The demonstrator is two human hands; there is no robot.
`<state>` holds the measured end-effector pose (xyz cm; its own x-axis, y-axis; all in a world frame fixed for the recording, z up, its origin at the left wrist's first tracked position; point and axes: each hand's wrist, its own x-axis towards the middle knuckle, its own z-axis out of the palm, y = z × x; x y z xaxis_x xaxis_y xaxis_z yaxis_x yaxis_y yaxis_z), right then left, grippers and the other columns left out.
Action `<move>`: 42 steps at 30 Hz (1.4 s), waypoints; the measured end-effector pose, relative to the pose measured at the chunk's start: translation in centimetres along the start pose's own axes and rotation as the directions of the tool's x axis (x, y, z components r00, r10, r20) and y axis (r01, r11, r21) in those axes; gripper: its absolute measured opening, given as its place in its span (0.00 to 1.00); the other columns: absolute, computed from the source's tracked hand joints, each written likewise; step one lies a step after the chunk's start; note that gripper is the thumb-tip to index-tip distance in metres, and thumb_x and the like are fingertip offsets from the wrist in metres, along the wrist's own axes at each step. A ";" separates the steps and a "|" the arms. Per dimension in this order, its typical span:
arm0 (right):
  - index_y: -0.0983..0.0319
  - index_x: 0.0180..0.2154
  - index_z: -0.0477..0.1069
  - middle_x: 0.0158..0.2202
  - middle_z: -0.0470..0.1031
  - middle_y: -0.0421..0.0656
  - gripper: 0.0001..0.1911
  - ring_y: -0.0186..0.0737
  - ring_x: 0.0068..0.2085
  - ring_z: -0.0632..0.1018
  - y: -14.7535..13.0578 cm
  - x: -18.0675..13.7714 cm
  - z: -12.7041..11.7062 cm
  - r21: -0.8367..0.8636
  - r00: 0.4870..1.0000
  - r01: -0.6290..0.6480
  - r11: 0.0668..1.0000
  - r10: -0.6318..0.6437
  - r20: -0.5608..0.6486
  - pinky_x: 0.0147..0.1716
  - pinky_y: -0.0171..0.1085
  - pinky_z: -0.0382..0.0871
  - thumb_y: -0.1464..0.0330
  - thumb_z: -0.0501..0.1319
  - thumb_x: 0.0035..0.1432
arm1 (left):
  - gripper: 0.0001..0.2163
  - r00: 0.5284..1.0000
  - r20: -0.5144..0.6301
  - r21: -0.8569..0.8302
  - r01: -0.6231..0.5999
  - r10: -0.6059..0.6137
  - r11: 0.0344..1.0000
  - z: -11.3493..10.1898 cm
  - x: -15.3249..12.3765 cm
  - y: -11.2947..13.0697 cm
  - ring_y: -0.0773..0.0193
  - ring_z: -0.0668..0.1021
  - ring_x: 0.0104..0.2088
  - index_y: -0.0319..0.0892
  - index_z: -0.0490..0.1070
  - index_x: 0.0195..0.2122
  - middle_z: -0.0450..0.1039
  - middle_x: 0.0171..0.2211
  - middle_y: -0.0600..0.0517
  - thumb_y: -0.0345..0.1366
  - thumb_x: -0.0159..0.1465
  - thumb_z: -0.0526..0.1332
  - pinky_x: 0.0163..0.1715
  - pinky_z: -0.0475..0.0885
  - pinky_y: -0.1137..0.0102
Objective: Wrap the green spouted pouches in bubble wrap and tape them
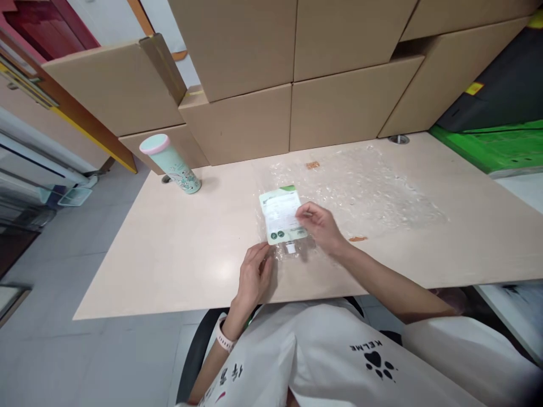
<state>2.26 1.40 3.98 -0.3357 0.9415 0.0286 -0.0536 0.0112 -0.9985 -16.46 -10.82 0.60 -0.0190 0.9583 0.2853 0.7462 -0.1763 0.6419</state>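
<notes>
A flat pale green and white spout pouch (280,212) with printed text lies on clear plastic wrap (365,192). Its white cap (291,247) points towards me. My right hand (320,226) is at the pouch's right edge, thumb and forefinger pinched together; what sits between the fingertips is hidden. On the table, my left hand (254,271) rests with loosely bent fingers, slightly apart. Its fingertips reach the pouch's near left corner and the edge of the wrap, and nothing shows in its grasp.
A mint green tumbler (172,164) with a pink rim stands at the table's left rear. Stacked cardboard boxes (250,127) line the back. Bits of orange tape (357,239) stick to the wrap. At the right are a green crate (487,150) and a dark case (500,85).
</notes>
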 end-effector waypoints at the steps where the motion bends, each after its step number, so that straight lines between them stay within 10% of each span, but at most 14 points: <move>1: 0.59 0.31 0.66 0.28 0.70 0.39 0.07 0.36 0.27 0.72 1.1 0.2 0.7 0.001 0.999 -0.038 0.999 0.038 0.011 0.26 0.35 0.64 0.64 0.60 0.51 | 0.14 0.999 -0.020 -0.026 0.028 -0.028 0.999 0.0 -0.1 -0.1 0.57 0.75 0.53 0.42 0.73 0.52 0.75 0.52 0.45 0.32 0.68 0.54 0.53 0.74 0.59; 11: 0.59 0.32 0.67 0.26 0.69 0.37 0.05 0.35 0.25 0.69 4.1 -0.1 0.9 -0.185 0.992 -0.071 0.980 0.089 0.090 0.25 0.34 0.61 0.65 0.58 0.55 | 0.11 0.941 -0.139 -0.296 0.258 -0.309 0.920 0.0 -0.3 0.3 0.55 0.74 0.56 0.42 0.77 0.42 0.71 0.56 0.43 0.40 0.66 0.58 0.53 0.73 0.59; 17: 0.59 0.33 0.69 0.23 0.69 0.36 0.04 0.34 0.23 0.69 3.6 0.2 1.2 -0.259 0.983 -0.063 0.964 0.105 0.152 0.23 0.32 0.60 0.66 0.57 0.56 | 0.30 0.715 0.023 -0.750 0.475 -0.699 0.461 -0.7 0.8 0.4 0.64 0.81 0.37 0.41 0.62 0.60 0.74 0.52 0.41 0.44 0.58 0.67 0.38 0.78 0.66; 22: 0.59 0.36 0.70 0.19 0.64 0.33 0.06 0.31 0.19 0.66 4.0 1.1 0.5 -0.238 0.957 -0.094 0.967 0.153 0.246 0.20 0.31 0.57 0.68 0.56 0.57 | 0.33 0.662 0.155 -0.787 0.532 -0.733 0.313 -1.5 1.6 0.8 0.69 0.79 0.27 0.37 0.64 0.57 0.78 0.39 0.48 0.39 0.52 0.72 0.31 0.77 0.71; 27: 0.59 0.41 0.69 0.23 0.66 0.35 0.08 0.34 0.23 0.70 2.6 1.6 0.6 -0.459 0.945 -0.031 0.888 0.176 0.277 0.23 0.33 0.62 0.71 0.56 0.59 | 0.30 0.671 0.163 -0.735 0.572 -0.723 0.365 -1.9 2.2 1.5 0.70 0.77 0.25 0.33 0.68 0.53 0.77 0.30 0.53 0.38 0.50 0.73 0.31 0.74 0.73; 32: 0.61 0.46 0.70 0.46 0.72 0.50 0.12 0.45 0.42 0.74 1.2 0.6 0.9 -0.849 0.939 0.337 0.406 -0.077 0.336 0.33 0.39 0.65 0.74 0.54 0.63 | 0.24 0.693 0.239 -0.676 0.621 -0.680 0.396 -1.9 2.4 1.3 0.69 0.76 0.23 0.35 0.71 0.45 0.75 0.25 0.54 0.40 0.49 0.73 0.29 0.72 0.73; 34: 0.63 0.44 0.71 0.45 0.72 0.52 0.12 0.46 0.44 0.73 1.4 0.0 0.7 -0.826 0.894 0.441 0.352 -0.088 0.440 0.35 0.39 0.66 0.76 0.51 0.65 | 0.22 0.712 0.242 -0.688 0.605 -0.659 0.401 -1.5 2.4 1.5 0.69 0.75 0.22 0.37 0.70 0.41 0.74 0.22 0.55 0.42 0.49 0.73 0.27 0.70 0.74; 38: 0.63 0.47 0.71 0.44 0.74 0.50 0.14 0.43 0.44 0.73 1.6 -0.6 -0.8 -0.649 0.862 0.444 0.618 -0.096 0.498 0.43 0.40 0.67 0.73 0.49 0.68 | 0.17 0.809 0.049 -0.704 0.444 -0.585 0.554 -0.7 2.9 3.7 0.71 0.74 0.24 0.40 0.69 0.42 0.73 0.26 0.56 0.44 0.57 0.68 0.28 0.69 0.76; 42: 0.62 0.41 0.73 0.39 0.76 0.44 0.14 0.39 0.39 0.75 0.9 -0.3 -3.7 -0.385 0.892 0.133 0.913 0.059 0.449 0.40 0.37 0.67 0.68 0.48 0.67 | 0.16 0.972 0.018 -0.471 0.217 -0.236 0.855 1.4 4.7 7.1 0.65 0.76 0.38 0.44 0.68 0.53 0.72 0.38 0.51 0.40 0.65 0.61 0.36 0.73 0.72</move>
<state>5.79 2.35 2.92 -0.7245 0.6891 -0.0126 0.2687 0.2655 -0.9259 -10.32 -7.28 5.44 -0.1823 0.9768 0.1126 0.3205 -0.0493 0.9460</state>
